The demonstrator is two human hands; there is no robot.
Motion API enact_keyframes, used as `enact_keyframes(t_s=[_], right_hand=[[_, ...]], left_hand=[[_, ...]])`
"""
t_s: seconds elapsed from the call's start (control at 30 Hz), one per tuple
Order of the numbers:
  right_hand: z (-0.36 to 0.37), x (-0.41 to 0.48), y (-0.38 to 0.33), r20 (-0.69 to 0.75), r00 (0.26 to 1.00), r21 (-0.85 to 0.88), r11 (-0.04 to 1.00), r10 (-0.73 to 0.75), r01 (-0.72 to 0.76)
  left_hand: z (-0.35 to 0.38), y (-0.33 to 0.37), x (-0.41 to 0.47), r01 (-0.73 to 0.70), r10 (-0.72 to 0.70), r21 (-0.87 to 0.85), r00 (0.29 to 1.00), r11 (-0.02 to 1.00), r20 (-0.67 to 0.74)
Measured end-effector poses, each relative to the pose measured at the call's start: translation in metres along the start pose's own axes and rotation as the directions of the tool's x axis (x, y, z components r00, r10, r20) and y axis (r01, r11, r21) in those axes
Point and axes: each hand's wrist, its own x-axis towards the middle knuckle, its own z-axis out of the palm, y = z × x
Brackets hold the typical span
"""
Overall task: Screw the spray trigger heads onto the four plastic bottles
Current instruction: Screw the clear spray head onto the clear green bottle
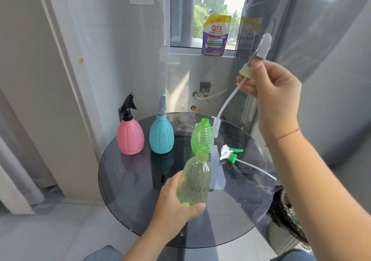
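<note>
My left hand (pixel 174 204) grips a pale yellow-green clear bottle (pixel 195 180) by its base, tilted, with its neck open. My right hand (pixel 275 98) holds a grey spray trigger head (pixel 261 49) with a pale green collar up high on the right; its white dip tube (pixel 220 110) curves down toward the table. A bright green ribbed bottle (pixel 201 135) stands open at the table's back. A white-and-green trigger head (pixel 230 154) lies on the glass to its right. The pink bottle (pixel 130 136) has a black trigger head on it and the blue bottle (pixel 161 136) a grey-blue one.
The round dark glass table (pixel 128 190) carries everything. A grey washing machine (pixel 321 39) stands close on the right. A purple detergent pouch (pixel 215 35) sits on the window sill. A black bin bag (pixel 289 216) is low at the right, by the table edge.
</note>
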Motion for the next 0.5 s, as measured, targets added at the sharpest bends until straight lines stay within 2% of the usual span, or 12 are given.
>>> enact_keyframes(t_s=[0.5], right_hand=[[0.01, -0.012, 0.002, -0.044, 0.999, -0.002, 1.0, 0.004, -0.004]], left_hand=[[0.002, 0.007, -0.009, 0.061, -0.062, 0.046, 0.998, 0.997, 0.016]])
